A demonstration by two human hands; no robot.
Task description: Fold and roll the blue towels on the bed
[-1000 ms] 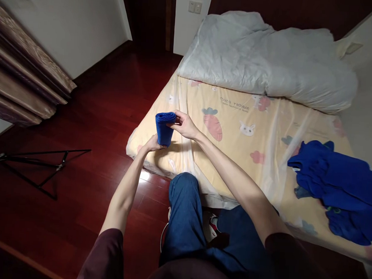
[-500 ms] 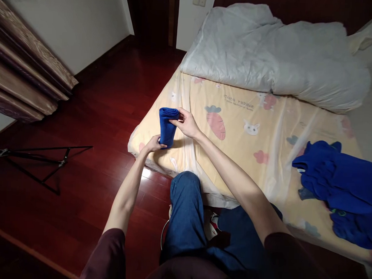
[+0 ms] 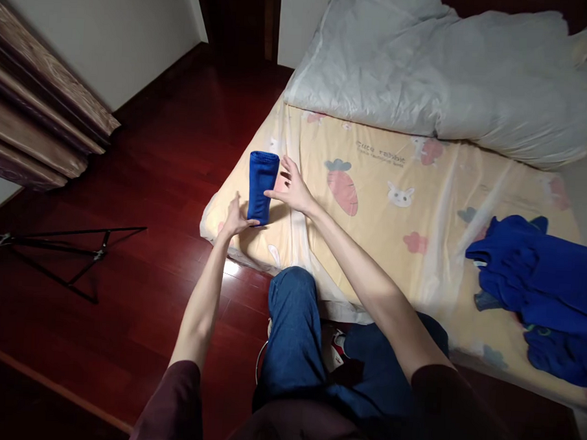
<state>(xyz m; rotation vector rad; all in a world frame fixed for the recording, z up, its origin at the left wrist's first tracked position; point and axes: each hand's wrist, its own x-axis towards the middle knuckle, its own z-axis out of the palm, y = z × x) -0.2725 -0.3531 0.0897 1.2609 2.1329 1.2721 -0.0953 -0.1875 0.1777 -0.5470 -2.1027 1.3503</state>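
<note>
A blue rolled-up cloth (image 3: 262, 187) stands on end near the left corner of the bed, its coiled top edge facing up. My left hand (image 3: 236, 219) is beside its lower left, fingers spread, with the thumb at the base of the roll. On the other side, my right hand (image 3: 295, 189) is open, fingers apart, and its thumb tip is at the roll's right side. Neither hand is wrapped round the cloth. More blue clothing (image 3: 544, 276) lies crumpled at the right of the bed.
The bed (image 3: 371, 230) has a yellow sheet with carrot and rabbit prints under a thin clear cover. A grey-white quilt (image 3: 426, 70) lies folded at the far side. Black tripod legs (image 3: 73, 252) stand on the dark red floor (image 3: 173, 176). Curtains (image 3: 40, 105) hang at left.
Both hands have loosened from the blue roll and their fingers have spread. The roll stays upright on the bed. The view has tilted slightly downward.
</note>
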